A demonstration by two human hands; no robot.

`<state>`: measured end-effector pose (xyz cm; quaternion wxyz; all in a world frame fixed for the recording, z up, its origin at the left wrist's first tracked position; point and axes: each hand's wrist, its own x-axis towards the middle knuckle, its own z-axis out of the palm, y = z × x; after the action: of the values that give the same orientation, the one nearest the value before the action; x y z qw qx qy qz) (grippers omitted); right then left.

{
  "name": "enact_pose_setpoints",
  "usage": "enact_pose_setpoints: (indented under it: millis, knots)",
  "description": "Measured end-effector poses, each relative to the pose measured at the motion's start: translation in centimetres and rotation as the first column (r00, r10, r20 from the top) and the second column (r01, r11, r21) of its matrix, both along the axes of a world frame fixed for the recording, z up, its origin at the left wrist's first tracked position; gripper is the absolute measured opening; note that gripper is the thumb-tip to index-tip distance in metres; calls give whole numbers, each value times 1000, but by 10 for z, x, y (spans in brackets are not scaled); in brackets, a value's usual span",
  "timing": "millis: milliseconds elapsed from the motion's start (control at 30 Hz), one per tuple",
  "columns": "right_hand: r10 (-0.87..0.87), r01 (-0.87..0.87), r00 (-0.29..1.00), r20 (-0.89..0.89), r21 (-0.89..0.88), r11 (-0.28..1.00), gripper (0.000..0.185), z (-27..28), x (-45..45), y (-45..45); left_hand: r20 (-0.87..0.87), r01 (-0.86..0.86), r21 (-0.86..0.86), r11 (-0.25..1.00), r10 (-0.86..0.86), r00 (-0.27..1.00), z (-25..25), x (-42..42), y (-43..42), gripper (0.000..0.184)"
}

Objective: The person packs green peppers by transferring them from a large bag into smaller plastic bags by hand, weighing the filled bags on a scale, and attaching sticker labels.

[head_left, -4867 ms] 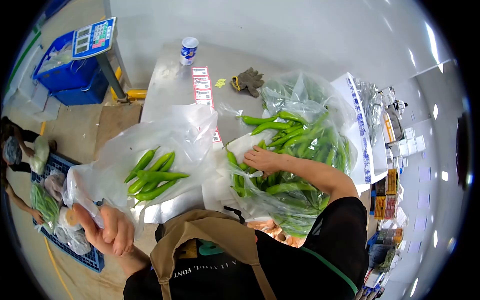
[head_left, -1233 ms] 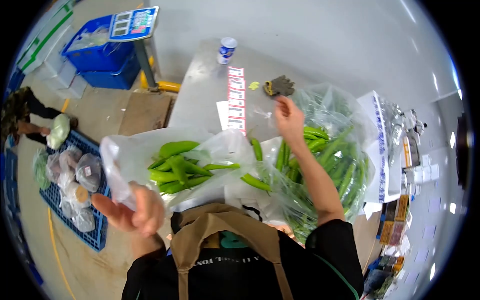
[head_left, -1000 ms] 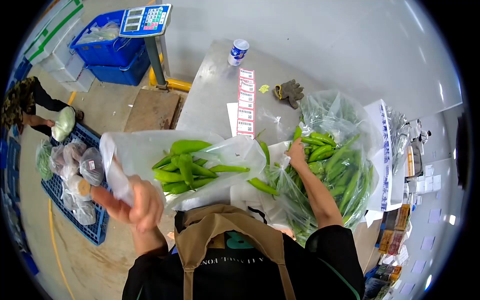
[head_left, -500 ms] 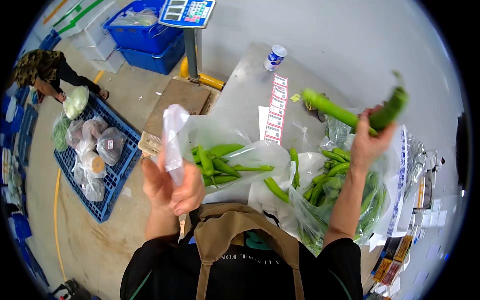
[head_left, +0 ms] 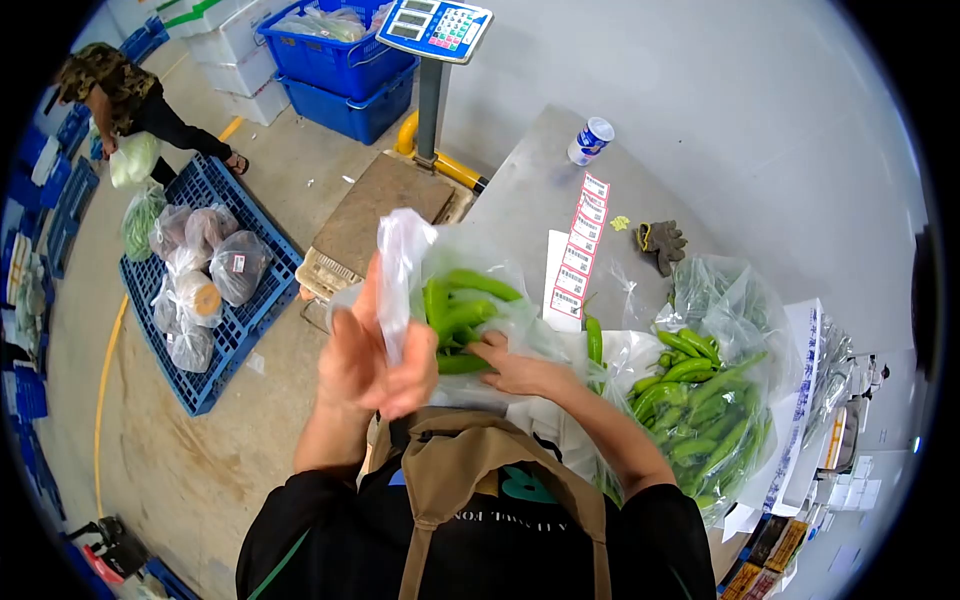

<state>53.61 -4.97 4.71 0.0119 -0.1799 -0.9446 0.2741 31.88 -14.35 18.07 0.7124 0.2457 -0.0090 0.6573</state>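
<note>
My left hand (head_left: 375, 350) is closed on the gathered rim of a clear plastic bag (head_left: 400, 275), holding its mouth up. Long green peppers (head_left: 460, 315) lie inside this bag. At the bag's right side, my right hand (head_left: 525, 368) reaches in, its fingers curled against a green pepper (head_left: 462, 363); its fingertips are partly hidden. To the right, a larger clear bag (head_left: 740, 285) lies spread wide around a heap of green peppers (head_left: 700, 425). One loose pepper (head_left: 594, 340) rests between the two bags.
On the metal table (head_left: 545, 145) are a strip of barcode labels (head_left: 580, 245), a can (head_left: 591, 141) and a dark glove (head_left: 661, 246). A platform scale (head_left: 380, 205) and blue crates (head_left: 345, 100) stand beyond. A person (head_left: 125, 85) bends near a blue pallet (head_left: 235, 330) of bagged produce.
My right hand has moved left from above the larger bag, bringing peppers into the bag at my left hand. The left hand still grips the rim. The view has shifted slightly.
</note>
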Motion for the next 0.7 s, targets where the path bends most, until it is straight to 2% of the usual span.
enact_pose_setpoints:
  millis: [67,100,200,233,300,400,500,600,700]
  knots:
    - [4,-18,982,188,70,997,35,3,9,0,-98,25,73,997,-18,995,3,0,-3,70]
    - [2,-32,960,281,103,994,33,14,10,0,-82,4,64,998,1,997,2,-1,-4,70]
    - [44,-20,994,98,-232,972,20,79,6,3,-31,-39,40,998,40,999,1,-9,-6,71]
    - [-99,96,995,-7,-178,979,18,89,4,5,-28,-32,45,998,33,999,1,-10,-5,71]
    - [-357,341,905,-231,-107,934,13,101,4,10,-20,-14,56,998,15,1000,0,-8,-5,71]
    - [-376,444,830,-411,80,893,15,71,-4,30,-36,9,73,997,-6,999,-4,-2,-6,72]
    - [-247,331,928,-279,315,890,19,37,-16,31,-15,45,61,997,-44,999,-2,1,-6,75]
    - [-269,245,962,46,287,926,16,24,-15,26,-42,12,82,997,-8,999,1,2,-9,78]
    - [-258,232,966,-20,508,829,12,67,-9,8,-74,-56,52,997,60,995,1,-4,-15,80]
